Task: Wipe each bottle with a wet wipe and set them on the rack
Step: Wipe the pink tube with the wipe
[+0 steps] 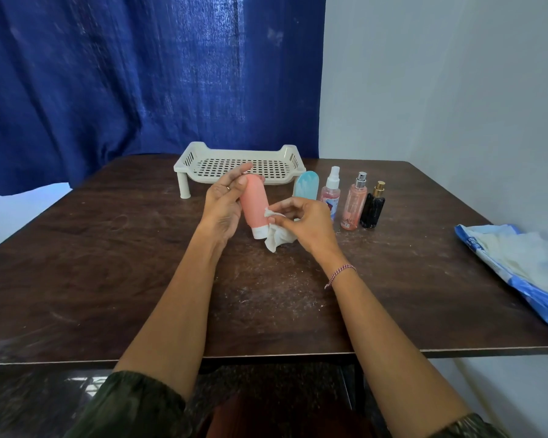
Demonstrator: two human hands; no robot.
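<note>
Head view: my left grip curls round the pink plastic tube bottle, cap down above the table; my right grip pinches the white wet wipe at its cap end. Step judged: wiping. Next: placement on the white slotted plastic rack.

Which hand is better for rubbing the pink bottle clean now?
The right hand. It pinches the wet wipe right beside the pink bottle, near its white cap. The left hand is busy gripping the bottle, so it should probably just hold it steady.
</note>
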